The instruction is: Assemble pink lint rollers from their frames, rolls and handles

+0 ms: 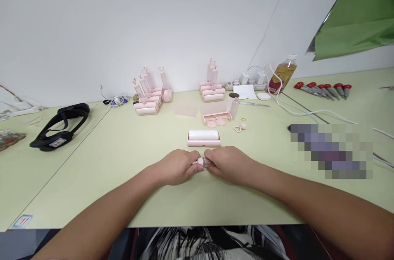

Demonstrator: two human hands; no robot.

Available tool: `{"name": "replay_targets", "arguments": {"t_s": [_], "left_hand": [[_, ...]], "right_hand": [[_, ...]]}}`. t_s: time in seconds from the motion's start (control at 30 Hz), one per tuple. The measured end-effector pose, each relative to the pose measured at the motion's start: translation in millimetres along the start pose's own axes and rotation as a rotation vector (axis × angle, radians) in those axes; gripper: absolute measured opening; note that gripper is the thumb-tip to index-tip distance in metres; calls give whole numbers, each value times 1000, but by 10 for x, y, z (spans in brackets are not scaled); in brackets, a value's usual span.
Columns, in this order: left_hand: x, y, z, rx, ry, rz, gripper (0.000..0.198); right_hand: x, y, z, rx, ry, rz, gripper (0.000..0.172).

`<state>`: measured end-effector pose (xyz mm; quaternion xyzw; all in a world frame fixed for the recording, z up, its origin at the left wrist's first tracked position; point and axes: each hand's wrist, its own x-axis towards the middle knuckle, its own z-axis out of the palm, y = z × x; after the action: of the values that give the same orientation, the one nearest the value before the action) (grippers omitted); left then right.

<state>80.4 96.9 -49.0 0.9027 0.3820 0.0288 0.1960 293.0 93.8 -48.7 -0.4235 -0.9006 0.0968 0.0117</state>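
Observation:
My left hand [179,166] is closed, its thumb and fingers pinching a pale pink end piece [201,161]. My right hand [229,164] grips a see-through lint roller handle [208,162] whose end meets that piece between my hands; the fingers hide most of both parts. Just beyond them lies a lint roller head [203,138], a white roll in a pink holder. Farther back are an open pink case [216,118] with two round discs in it, an upright see-through pink handle tube [234,108], and a heart-shaped loop piece [240,128] beside a small yellowish ring [243,119].
Lint rollers with upright handles stand in a left group [151,94] and a right group [213,83] by the wall. A drink bottle [282,74], a power strip [229,86], white cables and red-capped tools [323,89] are at right. A black headset [61,128] lies left.

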Motion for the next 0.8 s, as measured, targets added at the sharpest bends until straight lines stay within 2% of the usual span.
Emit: {"name": "replay_targets", "arguments": {"t_s": [0.2,0.4,0.63,0.8], "left_hand": [[19,41,22,159,-75,-8,31],[-16,104,-23,203,-130,10,19],[-15,113,-1,273,-127,21,11],[-11,125,1,294,-139,11,11]], "right_hand": [[1,-5,36,-32,-12,3,18],[-35,-55,31,-50,-22,-29,16],[-50,-76,61,-57,15,-12,42],[-43,-80,69,-63,9,-12,42]]}}
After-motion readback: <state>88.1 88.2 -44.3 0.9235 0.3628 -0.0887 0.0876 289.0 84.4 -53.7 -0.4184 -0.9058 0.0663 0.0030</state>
